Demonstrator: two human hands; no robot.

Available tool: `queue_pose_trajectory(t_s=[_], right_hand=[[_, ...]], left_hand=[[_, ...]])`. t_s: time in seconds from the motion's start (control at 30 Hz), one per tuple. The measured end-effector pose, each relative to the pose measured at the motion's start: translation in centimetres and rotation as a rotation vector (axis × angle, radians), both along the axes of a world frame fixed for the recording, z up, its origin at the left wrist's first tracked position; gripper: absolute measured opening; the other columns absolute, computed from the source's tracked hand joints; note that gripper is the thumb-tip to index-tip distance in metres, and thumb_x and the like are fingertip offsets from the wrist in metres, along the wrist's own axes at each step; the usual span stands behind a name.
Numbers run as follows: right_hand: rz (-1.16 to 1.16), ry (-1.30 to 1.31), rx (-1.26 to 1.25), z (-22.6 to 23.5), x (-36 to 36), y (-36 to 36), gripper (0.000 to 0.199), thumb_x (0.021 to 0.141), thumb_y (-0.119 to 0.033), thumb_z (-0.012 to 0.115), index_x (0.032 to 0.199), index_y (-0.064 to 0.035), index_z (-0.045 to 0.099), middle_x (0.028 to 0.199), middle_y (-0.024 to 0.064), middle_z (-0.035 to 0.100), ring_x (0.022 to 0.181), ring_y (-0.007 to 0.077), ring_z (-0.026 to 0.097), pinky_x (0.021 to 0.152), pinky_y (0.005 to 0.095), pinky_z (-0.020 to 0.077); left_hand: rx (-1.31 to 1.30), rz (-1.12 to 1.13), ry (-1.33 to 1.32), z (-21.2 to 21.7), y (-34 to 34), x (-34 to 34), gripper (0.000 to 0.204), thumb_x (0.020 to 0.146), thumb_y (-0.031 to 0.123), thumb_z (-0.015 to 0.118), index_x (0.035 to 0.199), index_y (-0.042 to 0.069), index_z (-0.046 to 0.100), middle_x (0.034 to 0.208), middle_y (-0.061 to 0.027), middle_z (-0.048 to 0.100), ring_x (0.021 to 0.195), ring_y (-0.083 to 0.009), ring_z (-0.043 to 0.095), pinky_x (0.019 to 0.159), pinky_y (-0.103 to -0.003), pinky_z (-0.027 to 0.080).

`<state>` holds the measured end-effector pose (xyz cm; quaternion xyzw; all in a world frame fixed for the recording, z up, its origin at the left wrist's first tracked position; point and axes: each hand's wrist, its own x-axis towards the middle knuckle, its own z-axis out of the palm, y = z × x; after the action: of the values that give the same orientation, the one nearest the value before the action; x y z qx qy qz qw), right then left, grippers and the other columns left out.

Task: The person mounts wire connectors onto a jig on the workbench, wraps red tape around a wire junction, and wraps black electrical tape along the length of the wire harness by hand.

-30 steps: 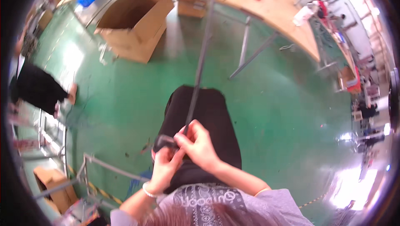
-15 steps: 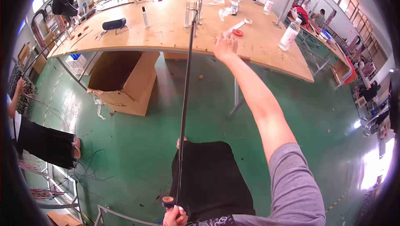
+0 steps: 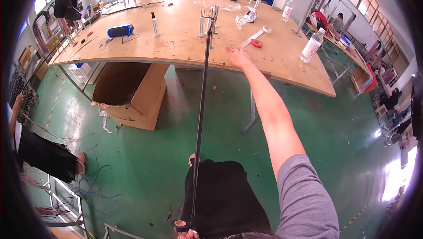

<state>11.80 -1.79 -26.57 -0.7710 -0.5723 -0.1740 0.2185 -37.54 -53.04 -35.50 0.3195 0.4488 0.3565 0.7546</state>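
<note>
My right hand [image 3: 238, 56] is stretched far out in front of me, up at about 12 o'clock. It sits over the near edge of the big wooden table [image 3: 176, 41]. The fingers look loosely spread and I see nothing held in them. A little past it, at about 1 o'clock, lies a roll of red tape [image 3: 256, 43], and beside that a white strip with a small white roll [image 3: 267, 29] at its far end.

My left hand [image 3: 190, 235] is way down at 6 o'clock, right at the bottom edge. Only a bit of it shows, so I cannot tell how the fingers are set. It touches the low end of a long thin black rod [image 3: 201, 107]. A little black ring of tape [image 3: 179, 226] sits on that end, just beside my hand. The rod goes straight up from there to the table edge, just left of my right hand.

At 2 o'clock from my right hand stands a clear bottle [image 3: 311, 47]. At 10 o'clock on the table is a dark speaker with a blue rim [image 3: 119, 31]. Under the table, at 9 o'clock, is an open cardboard box [image 3: 132, 93] on the green floor [image 3: 145, 164].
</note>
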Motion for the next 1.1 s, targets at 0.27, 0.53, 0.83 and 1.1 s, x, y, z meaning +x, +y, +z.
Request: queue_pose_trajectory(t_s=[0.27, 0.53, 0.83, 1.1], right_hand=[[0.064, 0.056, -0.02, 2.1, -9.1, -12.3, 0.037, 0.091, -0.039, 0.059, 0.089, -0.0033, 0.067, 0.102, 0.0176, 0.065, 0.096, 0.0344, 0.064, 0.087, 0.0437, 0.0485], [0.292, 1.824, -0.26, 2.5, -2.4, -10.1, 0.031, 0.08, 0.003, 0.063, 0.108, 0.0118, 0.054, 0.097, 0.0291, 0.064, 0.085, 0.037, 0.068, 0.071, 0.0491, 0.061], [0.402, 2.3, -0.16, -1.4, -18.2, -46.0, 0.029, 0.103, -0.012, 0.04, 0.129, -0.0049, 0.05, 0.089, 0.0047, 0.057, 0.064, 0.0096, 0.053, 0.058, 0.0216, 0.0492], [0.336, 1.954, -0.462, 1.3, -29.0, -60.7, 0.009, 0.099, -0.013, 0.053, 0.103, -0.0042, 0.052, 0.09, 0.0077, 0.064, 0.077, 0.0141, 0.063, 0.063, 0.0269, 0.0525]], left_hand=[[0.001, -0.086, 0.366, 6.8, -1.7, 0.7, 0.021, 0.098, 0.019, 0.054, 0.106, 0.003, 0.064, 0.082, -0.005, 0.059, 0.066, -0.0125, 0.055, 0.057, -0.027, 0.043], [-0.132, -0.04, 0.028, 7.0, -0.1, 0.6, 0.035, 0.099, 0.025, 0.048, 0.073, 0.002, 0.056, 0.065, -0.0056, 0.055, 0.058, -0.0132, 0.052, 0.053, -0.026, 0.041], [-0.218, 0.171, -0.002, 8.7, -0.8, 1.0, 0.021, 0.103, 0.023, 0.046, 0.096, 0.005, 0.054, 0.061, 0.0104, 0.031, 0.05, -0.0007, 0.025, 0.044, -0.021, 0.018], [-0.091, 0.091, -0.068, 9.9, -3.2, 1.6, 0.021, 0.102, 0.022, 0.048, 0.102, 0.004, 0.058, 0.071, 0.0061, 0.044, 0.052, -0.0004, 0.03, 0.045, -0.018, 0.02]])
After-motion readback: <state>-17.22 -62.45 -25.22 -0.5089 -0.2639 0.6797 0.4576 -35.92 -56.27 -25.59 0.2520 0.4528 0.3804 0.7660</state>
